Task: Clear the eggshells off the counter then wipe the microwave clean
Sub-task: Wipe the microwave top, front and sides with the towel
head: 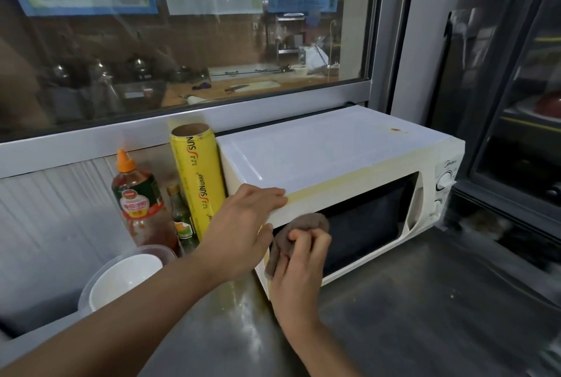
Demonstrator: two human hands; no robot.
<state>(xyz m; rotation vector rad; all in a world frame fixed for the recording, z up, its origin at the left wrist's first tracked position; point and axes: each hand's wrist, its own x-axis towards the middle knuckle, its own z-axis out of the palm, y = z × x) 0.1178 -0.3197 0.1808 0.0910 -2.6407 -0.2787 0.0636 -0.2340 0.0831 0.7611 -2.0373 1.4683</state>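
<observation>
Microwave: white, sitting on the steel counter under the window, door facing the person.
Cloth: brown, bunched up, pressed against the dark door glass at its left edge.
Right hand: fingers curled tight round the cloth, holding it to the door.
Left hand: fingers laid along the top front corner of the microwave, thumb down the left side, bracing it.
Cling wrap roll: yellow, upright, just beside the microwave's left wall.
Sauce bottle: orange cap, left of the roll.
White bowl: near the bottle, lower left.
</observation>
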